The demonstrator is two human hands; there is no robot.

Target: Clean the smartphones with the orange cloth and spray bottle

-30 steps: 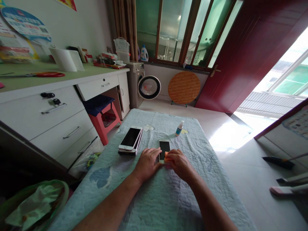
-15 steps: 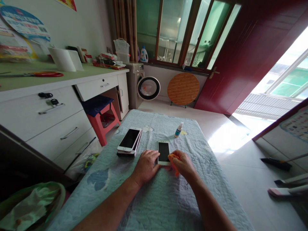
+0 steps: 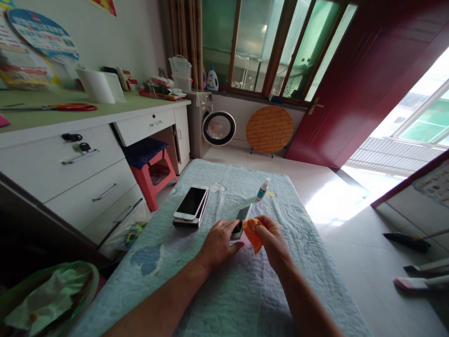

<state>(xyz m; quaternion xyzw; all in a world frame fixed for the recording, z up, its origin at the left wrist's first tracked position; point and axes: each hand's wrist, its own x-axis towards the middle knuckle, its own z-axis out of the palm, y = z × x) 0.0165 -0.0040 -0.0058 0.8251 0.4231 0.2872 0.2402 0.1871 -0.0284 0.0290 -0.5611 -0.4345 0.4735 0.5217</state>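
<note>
A white-edged smartphone (image 3: 244,213) is tilted up on its side over the cloth-covered table (image 3: 224,290). My left hand (image 3: 219,238) grips its near end, fingers over the dark screen and thumb low at the near edge. Just right of the phone, my right hand (image 3: 271,236) pinches a crumpled orange cloth (image 3: 254,236) close to the phone's edge; whether the cloth touches it I cannot tell. To the left lies a stack of phones (image 3: 191,203), a white one on top. A small spray bottle (image 3: 263,189) stands upright beyond the phone.
On the left is a white desk (image 3: 150,110) with drawers, a paper roll (image 3: 96,86) and red-handled scissors (image 3: 75,107). A red stool (image 3: 150,182) is tucked under it. A bin (image 3: 89,281) stands at the lower left. Ahead is a washing machine with an open door (image 3: 219,128).
The phone went from lying flat to tilted on its side. My left fingers now reach over its screen. The orange cloth, bunched before, hangs more spread from my right hand.
</note>
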